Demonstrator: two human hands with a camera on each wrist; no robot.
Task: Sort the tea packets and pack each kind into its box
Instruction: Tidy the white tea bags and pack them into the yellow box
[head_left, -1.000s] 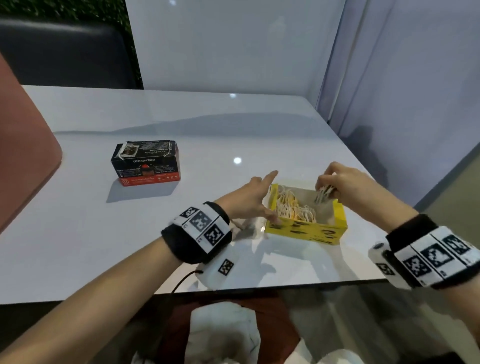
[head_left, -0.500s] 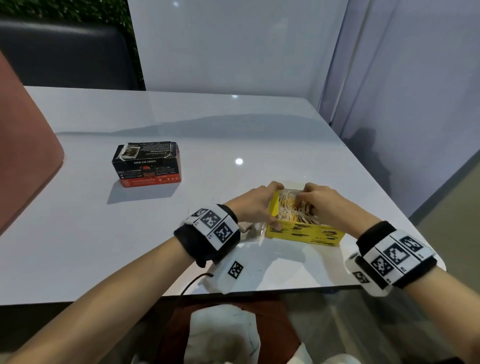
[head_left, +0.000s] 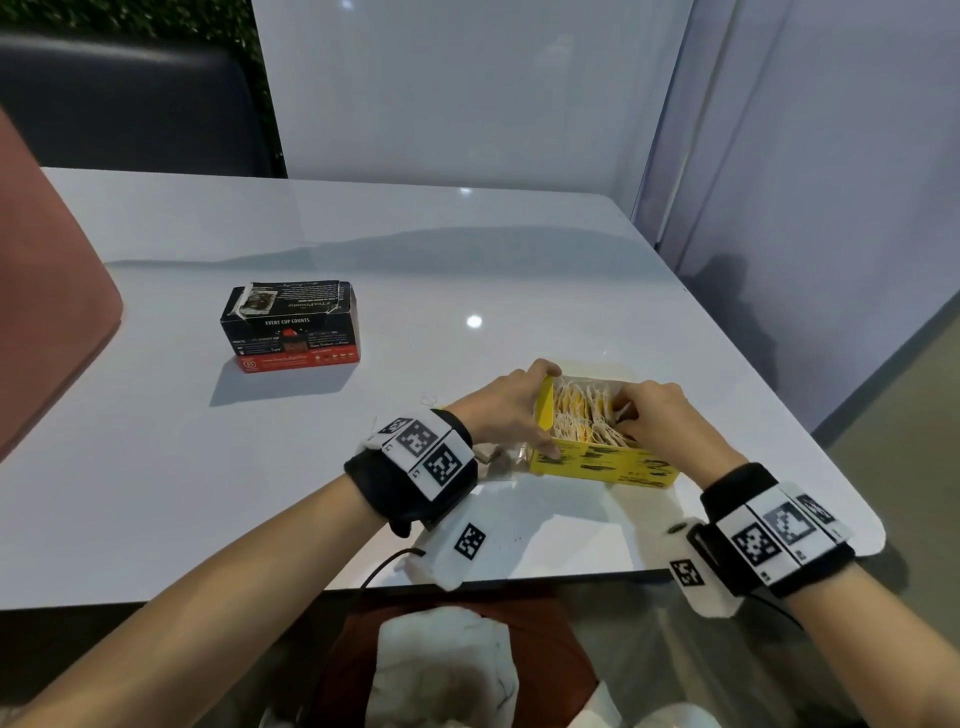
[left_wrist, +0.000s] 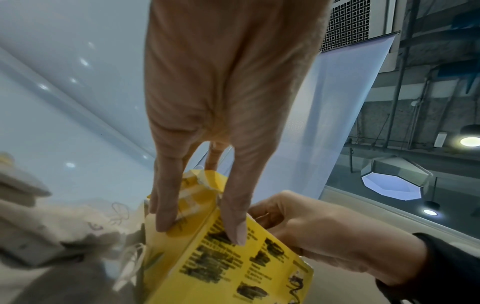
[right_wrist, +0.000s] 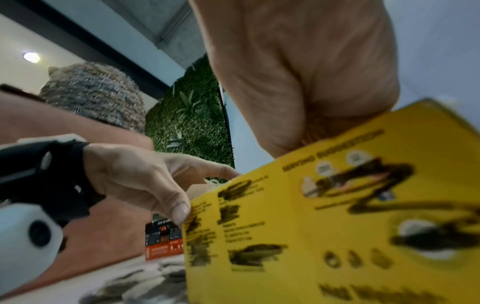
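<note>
The yellow tea box (head_left: 602, 457), standing open near the front right corner of the white table (head_left: 156, 467), is being steadied by the left hand (head_left: 506, 410), thumb on the near wall and fingers clamped over the left end. The right hand (head_left: 657, 415) is being held curled over the right end, fingertips pinching among the packed tea packets (head_left: 582, 415). In judgement, the packets are best being pressed down evenly, strings tucked inside, with the box being kept flat.

Open box (head_left: 602, 462) near table (head_left: 156, 467) front edge, packets (head_left: 582, 415) inside, closed box (head_left: 291, 327) far left
</note>
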